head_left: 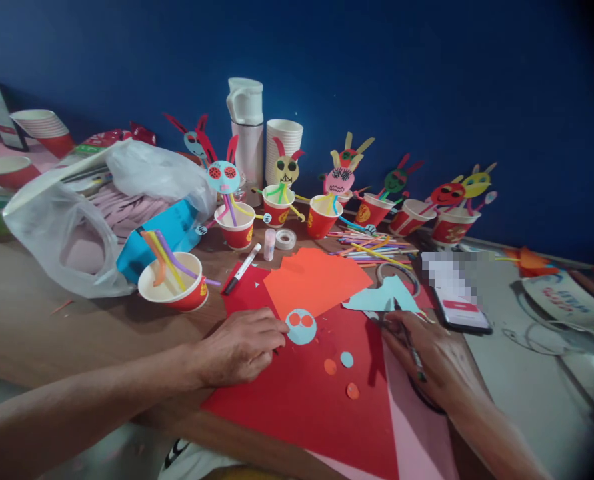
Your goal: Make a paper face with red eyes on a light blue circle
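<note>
My left hand point(244, 347) rests on a red paper sheet point(337, 400) with its fingers curled. Its index fingertip meets the left edge of a light blue paper disc point(301, 333) bearing two orange circles like eyes. Whatever sits under the curled fingers is hidden. My right hand point(434, 353) is closed around a slim dark pen point(415, 357), at the right side of the red sheet. Just beyond its fingertips lies a cut piece of light blue paper point(389, 293). Between my hands are small orange discs point(353, 391) and a small blue disc point(347, 360).
An orange sheet point(311, 280), a marker point(243, 268), a glue stick point(269, 245) and a tape roll point(285, 239) lie ahead. Paper-cup puppets point(234, 227) line the back wall. A cup with straws point(177, 297) and a plastic bag point(67, 247) stand left; a phone point(459, 307) lies right.
</note>
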Motion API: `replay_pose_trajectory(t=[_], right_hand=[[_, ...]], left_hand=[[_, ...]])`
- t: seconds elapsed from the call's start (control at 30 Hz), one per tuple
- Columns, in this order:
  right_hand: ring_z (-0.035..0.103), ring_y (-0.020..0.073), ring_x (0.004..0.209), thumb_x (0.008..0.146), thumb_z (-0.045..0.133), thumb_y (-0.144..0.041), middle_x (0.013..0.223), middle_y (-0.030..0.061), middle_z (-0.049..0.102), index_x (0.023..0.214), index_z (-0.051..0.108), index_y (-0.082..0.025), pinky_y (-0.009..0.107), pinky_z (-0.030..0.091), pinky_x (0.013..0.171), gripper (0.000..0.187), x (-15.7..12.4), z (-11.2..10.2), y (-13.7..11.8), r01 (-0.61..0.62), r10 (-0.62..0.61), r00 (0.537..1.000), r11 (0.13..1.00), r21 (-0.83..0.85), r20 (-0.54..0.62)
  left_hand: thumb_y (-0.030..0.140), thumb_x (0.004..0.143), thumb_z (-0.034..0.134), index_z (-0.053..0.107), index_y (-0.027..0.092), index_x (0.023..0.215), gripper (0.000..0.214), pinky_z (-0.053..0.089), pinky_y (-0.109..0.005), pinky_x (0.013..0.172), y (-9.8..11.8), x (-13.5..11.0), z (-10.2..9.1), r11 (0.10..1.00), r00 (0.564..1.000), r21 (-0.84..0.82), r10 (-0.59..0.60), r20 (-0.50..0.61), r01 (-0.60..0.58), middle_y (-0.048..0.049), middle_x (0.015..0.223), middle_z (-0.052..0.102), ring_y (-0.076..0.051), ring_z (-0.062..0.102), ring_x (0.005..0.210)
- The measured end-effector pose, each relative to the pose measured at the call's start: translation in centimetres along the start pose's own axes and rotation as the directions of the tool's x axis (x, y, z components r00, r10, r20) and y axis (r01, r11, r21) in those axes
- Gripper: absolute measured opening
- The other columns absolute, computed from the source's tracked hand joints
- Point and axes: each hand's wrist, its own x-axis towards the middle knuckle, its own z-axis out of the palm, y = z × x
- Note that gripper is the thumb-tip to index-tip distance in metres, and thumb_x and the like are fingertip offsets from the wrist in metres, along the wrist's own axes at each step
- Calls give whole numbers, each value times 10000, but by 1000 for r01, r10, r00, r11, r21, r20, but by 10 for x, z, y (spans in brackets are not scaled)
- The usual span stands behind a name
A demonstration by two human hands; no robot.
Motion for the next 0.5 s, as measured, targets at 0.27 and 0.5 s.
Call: replay_pose_trajectory(t=[0.27,0.5], right_hand=[[603,229,741,823,475,-353,828,62,645,969,551,-213,314,427,602,216,1,3,3,10,-9,1000,1000,-29,10],[605,256,820,833,474,-407,907,83,654,1061,540,-212,368,439,694,307,5,-9,-20,-88,112,983,983,161,-146]], left_hand=[[79,754,426,593,156,856,211,454,-296,815,0,-1,1,1000,1000,-1,-10,-2,10,-64,1043,618,-180,525,929],[76,743,436,586,159,888,224,444,-326,843,1,0,1,1000,1000,16,7,14,-8,-70,1033,621,-189,528,950]])
